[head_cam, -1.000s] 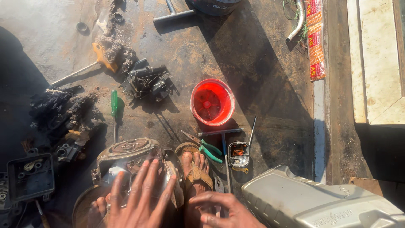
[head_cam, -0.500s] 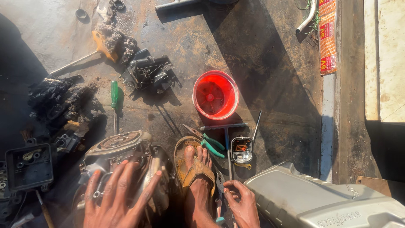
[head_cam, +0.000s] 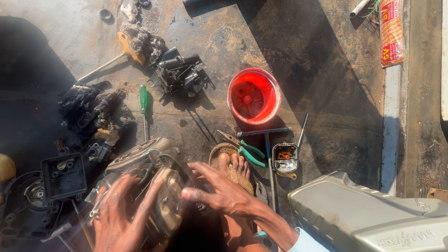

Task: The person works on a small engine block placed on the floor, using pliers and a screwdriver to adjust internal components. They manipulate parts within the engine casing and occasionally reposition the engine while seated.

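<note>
The left hand (head_cam: 119, 217) is lying spread and unclenched on the near side of the engine (head_cam: 149, 186), which is sitting on the ground at near left. The right hand (head_cam: 219, 189) is pressing flat on its right side, fingers extended, grasping nothing. Pliers (head_cam: 242, 147) and a red bowl (head_cam: 254, 95) are lying farther right.

Left hand (head_cam: 116, 219): wrist cut off by the lower edge; its grip covers part of the engine casing (head_cam: 154, 186), whose underside is hidden. Right hand (head_cam: 224, 193): overlaps the sandalled foot (head_cam: 235, 168), only toes showing. Grey cover (head_cam: 368, 217): cropped at the right and lower edges. Black round housing (head_cam: 23, 205): cut by the left edge, details lost in shadow
</note>
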